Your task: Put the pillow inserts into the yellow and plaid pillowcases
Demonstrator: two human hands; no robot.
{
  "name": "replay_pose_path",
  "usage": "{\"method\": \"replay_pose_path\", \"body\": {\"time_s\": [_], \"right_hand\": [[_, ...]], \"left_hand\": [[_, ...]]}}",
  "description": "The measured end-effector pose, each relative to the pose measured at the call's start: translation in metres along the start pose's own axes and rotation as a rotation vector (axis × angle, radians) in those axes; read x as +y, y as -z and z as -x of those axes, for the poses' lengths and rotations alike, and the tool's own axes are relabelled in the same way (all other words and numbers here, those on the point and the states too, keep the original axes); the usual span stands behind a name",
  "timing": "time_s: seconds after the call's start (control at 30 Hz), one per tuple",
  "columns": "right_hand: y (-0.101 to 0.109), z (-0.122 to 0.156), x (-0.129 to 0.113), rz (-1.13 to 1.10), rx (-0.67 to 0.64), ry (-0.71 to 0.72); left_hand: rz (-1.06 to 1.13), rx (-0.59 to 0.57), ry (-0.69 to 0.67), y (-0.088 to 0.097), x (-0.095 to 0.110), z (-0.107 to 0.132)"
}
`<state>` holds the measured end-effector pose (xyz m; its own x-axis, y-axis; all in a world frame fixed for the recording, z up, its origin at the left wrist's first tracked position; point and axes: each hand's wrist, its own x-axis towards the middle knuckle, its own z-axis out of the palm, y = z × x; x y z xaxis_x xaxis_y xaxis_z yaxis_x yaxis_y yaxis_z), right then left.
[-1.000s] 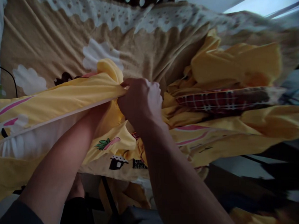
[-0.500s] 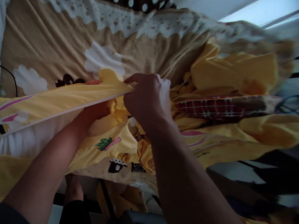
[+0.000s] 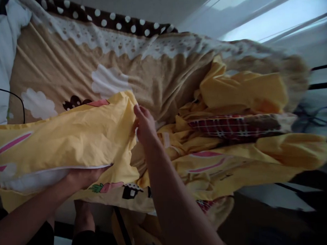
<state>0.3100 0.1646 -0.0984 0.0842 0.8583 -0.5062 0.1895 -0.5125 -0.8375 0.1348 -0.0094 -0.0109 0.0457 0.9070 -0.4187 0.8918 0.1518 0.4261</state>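
Note:
A yellow pillowcase (image 3: 79, 141), printed with pink shapes and a carrot, lies across the left and middle of the bed. White filling (image 3: 37, 180) shows through its long, white-edged opening. My right hand (image 3: 145, 123) is closed, pinching the case's right end by the upper corner. At the right part of the opening, my left hand (image 3: 86, 176) reaches in under the fabric; its fingers are hidden. To the right of my right arm lies crumpled yellow cloth (image 3: 242, 166) with a pink print.
Beneath everything is a tan blanket (image 3: 163, 75) with white cloud shapes. A red plaid piece (image 3: 221, 128) and more yellow fabric (image 3: 244, 92) lie at the right. White bedding (image 3: 1, 65) and a black cable (image 3: 11, 92) are at left. Dark bed-frame bars (image 3: 122, 227) show below.
My right hand has moved left with the pillowcase end. The top layer has come down over my left hand, so the gaping opening is narrower. My left hand has drawn back somewhat.

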Motion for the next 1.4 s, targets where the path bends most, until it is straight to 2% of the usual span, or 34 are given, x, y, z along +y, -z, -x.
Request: {"method": "replay_pose_path", "body": {"time_s": [0.07,0.1,0.13,0.23,0.27,0.33,0.43,0.53,0.6,0.67,0.7,0.77,0.83,0.93,1.03,1.13,1.3,1.4], "right_hand": [[-0.011,-0.009,0.011,-0.026,-0.093,-0.099],[-0.016,-0.014,0.013,-0.024,-0.097,-0.117],[-0.019,-0.019,0.013,-0.027,-0.057,-0.116],[-0.021,-0.037,0.009,-0.127,0.169,-0.058],[-0.021,-0.042,0.009,-0.182,0.211,-0.058],[-0.017,-0.046,0.010,-0.254,0.213,-0.096],[-0.006,-0.040,0.017,-0.295,0.030,-0.181],[0.008,-0.025,0.029,-0.223,-0.160,-0.261],[0.015,-0.016,0.036,-0.119,-0.160,-0.264],[0.019,-0.010,0.042,-0.021,-0.073,-0.192],[0.022,-0.007,0.044,0.017,-0.021,-0.141],[0.028,-0.002,0.049,0.080,0.070,-0.040],[0.037,0.004,0.056,0.098,0.119,0.014],[0.053,0.013,0.067,0.014,0.115,-0.023],[0.060,0.020,0.074,-0.087,0.022,-0.169],[0.051,0.023,0.073,-0.155,-0.124,-0.251],[0.013,0.047,0.062,-0.045,-0.201,-0.184],[-0.006,0.081,0.055,-0.006,-0.175,-0.123]], "left_hand": [[-0.032,-0.085,-0.151,0.000,-0.018,0.025],[-0.059,-0.114,-0.200,-0.001,-0.028,0.035],[-0.088,-0.127,-0.222,-0.004,-0.040,0.044],[-0.125,-0.118,-0.220,-0.009,-0.069,0.058],[-0.116,-0.121,-0.232,-0.009,-0.074,0.060],[-0.073,-0.114,-0.261,-0.003,-0.074,0.061],[0.083,-0.006,-0.336,0.023,-0.058,0.063],[0.296,0.155,-0.382,0.057,-0.046,0.060],[0.308,0.296,-0.299,0.072,-0.050,0.045],[0.220,0.422,-0.158,0.076,-0.064,0.016],[0.176,0.449,-0.092,0.075,-0.073,-0.003],[0.133,0.406,-0.014,0.068,-0.089,-0.043],[0.092,0.279,0.023,0.057,-0.099,-0.077],[0.039,0.056,0.101,0.043,-0.102,-0.108],[0.036,-0.085,0.162,0.035,-0.104,-0.115],[0.036,-0.130,0.165,0.035,-0.111,-0.110],[0.008,-0.182,0.074,0.048,-0.117,-0.097],[0.146,-0.104,0.003,0.058,-0.100,-0.107]]}}
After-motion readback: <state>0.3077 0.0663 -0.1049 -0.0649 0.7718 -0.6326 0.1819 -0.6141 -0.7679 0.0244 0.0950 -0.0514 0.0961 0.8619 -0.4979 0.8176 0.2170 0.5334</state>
